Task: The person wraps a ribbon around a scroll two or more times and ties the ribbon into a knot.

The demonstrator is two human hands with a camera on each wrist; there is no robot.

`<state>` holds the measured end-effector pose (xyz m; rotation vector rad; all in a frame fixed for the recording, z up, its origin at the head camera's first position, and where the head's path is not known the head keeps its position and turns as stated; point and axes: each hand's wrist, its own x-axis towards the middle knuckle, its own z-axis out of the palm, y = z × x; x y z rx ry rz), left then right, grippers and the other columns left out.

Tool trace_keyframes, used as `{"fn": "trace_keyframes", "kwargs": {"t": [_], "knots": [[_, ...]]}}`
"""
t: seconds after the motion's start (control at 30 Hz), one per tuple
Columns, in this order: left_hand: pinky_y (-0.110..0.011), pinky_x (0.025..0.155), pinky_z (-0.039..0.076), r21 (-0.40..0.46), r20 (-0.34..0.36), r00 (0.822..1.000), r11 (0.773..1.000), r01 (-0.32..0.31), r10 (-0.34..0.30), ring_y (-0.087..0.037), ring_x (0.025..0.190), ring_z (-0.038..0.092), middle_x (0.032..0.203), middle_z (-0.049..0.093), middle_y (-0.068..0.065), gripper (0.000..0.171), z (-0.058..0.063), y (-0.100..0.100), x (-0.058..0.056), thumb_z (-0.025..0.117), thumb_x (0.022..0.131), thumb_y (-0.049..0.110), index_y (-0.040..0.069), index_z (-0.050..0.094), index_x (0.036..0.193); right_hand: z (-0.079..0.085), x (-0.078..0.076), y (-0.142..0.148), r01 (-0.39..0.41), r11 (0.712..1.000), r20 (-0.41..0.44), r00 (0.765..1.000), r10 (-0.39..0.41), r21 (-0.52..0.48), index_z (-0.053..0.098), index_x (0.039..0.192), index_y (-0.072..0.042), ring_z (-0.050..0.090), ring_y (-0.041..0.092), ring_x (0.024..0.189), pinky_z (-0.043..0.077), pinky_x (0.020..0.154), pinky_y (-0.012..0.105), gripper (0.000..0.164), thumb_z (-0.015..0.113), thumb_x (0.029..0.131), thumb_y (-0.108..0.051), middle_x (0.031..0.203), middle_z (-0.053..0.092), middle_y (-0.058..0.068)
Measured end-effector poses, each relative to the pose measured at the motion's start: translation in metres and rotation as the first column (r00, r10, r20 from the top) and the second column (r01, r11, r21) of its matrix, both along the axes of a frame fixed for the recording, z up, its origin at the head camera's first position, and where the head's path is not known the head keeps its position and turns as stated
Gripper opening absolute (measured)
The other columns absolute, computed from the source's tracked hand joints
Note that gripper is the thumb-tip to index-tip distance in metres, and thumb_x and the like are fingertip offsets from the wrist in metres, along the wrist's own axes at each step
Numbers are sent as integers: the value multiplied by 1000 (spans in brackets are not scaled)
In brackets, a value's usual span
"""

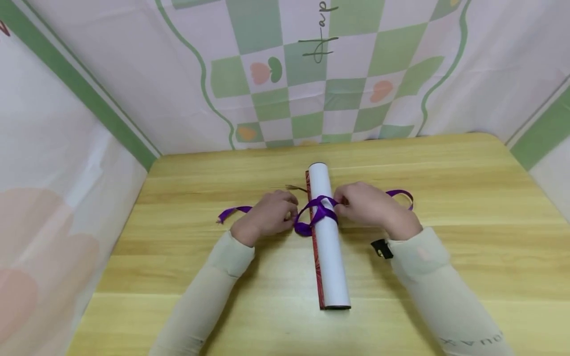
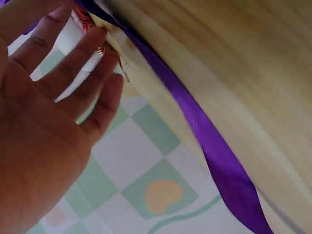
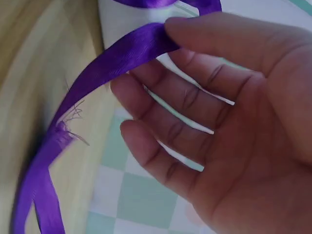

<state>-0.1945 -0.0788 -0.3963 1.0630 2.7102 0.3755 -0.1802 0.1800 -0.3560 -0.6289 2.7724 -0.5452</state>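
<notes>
A rolled white scroll (image 1: 331,267) with a red patterned edge (image 1: 317,262) lies lengthwise on the table. Purple ribbon (image 1: 321,212) crosses around its middle, and a loop stands out to the left. At the scroll's right side, my right hand (image 1: 367,205) pinches a stretch of the ribbon (image 3: 122,53) between thumb and forefinger; the other fingers are loosely bent. My left hand (image 1: 271,215) is at the loop's left edge. Its thumb and forefinger tips leave the left wrist view, so I cannot tell whether they pinch the ribbon (image 2: 195,112).
One ribbon tail (image 1: 233,212) lies left of my left hand, and another curves (image 1: 403,195) behind my right wrist. A thin brown cord (image 1: 296,188) sticks out from the scroll's left edge. The wooden table (image 1: 156,257) meets a green-checked cloth (image 1: 307,99) at its back.
</notes>
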Motion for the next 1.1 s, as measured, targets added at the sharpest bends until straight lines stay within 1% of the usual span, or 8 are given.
{"fn": "trace_keyframes", "kwargs": {"t": [0.17, 0.23, 0.4, 0.5, 0.73, 0.87, 0.97, 1.1], "knots": [[-37, 92, 57, 104, 53, 997, 993, -54, 49, -17, 93, 66, 104, 75, -3, 10, 15, -10, 0, 64, 102, 12, 11, 74, 101, 12, -1, 10, -9, 997, -30, 1000, 7, -70, 74, 105, -4, 60, 14, 72, 51, 67, 32, 12, 67, 100, -13, 87, 74, 4], [-33, 86, 58, 131, 55, 996, 988, -76, 69, -14, 87, 66, 99, 76, -2, 12, 22, -17, 0, 64, 103, 13, 11, 76, 104, 18, -1, 15, -12, 996, -48, 999, 8, -87, 75, 106, -4, 61, 13, 72, 52, 68, 33, 13, 67, 100, -12, 87, 76, 3], [-34, 86, 58, 154, 28, 993, 981, -115, 112, -14, 88, 68, 101, 79, -3, 16, 34, -37, -1, 65, 105, 15, 9, 80, 108, 30, 1, 30, -17, 996, -101, 995, 8, -93, 77, 105, -6, 64, 11, 78, 55, 80, 39, 12, 68, 101, -12, 88, 78, -2], [-35, 86, 59, 151, 24, 989, 977, -150, 148, -16, 91, 70, 103, 78, -3, 16, 36, -50, -1, 66, 105, 16, 9, 79, 110, 33, 2, 38, -1, 996, -93, 996, -8, -89, 78, 102, -8, 62, 11, 76, 53, 78, 37, 10, 69, 100, -12, 86, 77, -4], [-40, 90, 60, 165, 40, 979, 965, -205, 201, -20, 98, 72, 106, 78, -5, 15, 38, -75, 4, 66, 105, 15, 8, 79, 111, 32, 0, 56, 44, 996, 51, 998, -41, -77, 77, 101, -7, 61, 14, 71, 48, 62, 28, 9, 70, 101, -13, 84, 75, -1], [-41, 91, 60, 147, 63, 975, 964, -221, 214, -19, 98, 72, 105, 78, -4, 14, 37, -85, 6, 67, 104, 13, 8, 79, 109, 29, -3, 60, 53, 998, 130, 990, -47, -41, 76, 100, -8, 59, 16, 72, 47, 63, 30, 11, 68, 102, -15, 83, 72, 0], [-40, 90, 59, 99, 56, 975, 971, -219, 214, -19, 96, 71, 104, 78, -4, 13, 34, -89, 9, 66, 104, 12, 9, 78, 107, 26, -5, 59, 49, 999, 161, 986, -48, -1, 75, 98, -8, 57, 17, 74, 47, 67, 32, 11, 67, 102, -15, 83, 72, 2], [-46, 101, 57, 59, 13, 989, 987, -150, 149, -27, 112, 71, 119, 77, -9, 20, 30, -79, 11, 65, 105, 16, 6, 76, 119, 23, -4, 51, 11, 1000, 134, 991, -13, 15, 74, 113, -4, 70, 27, 94, 57, 85, 47, 19, 70, 99, -16, 106, 78, 13]]}}
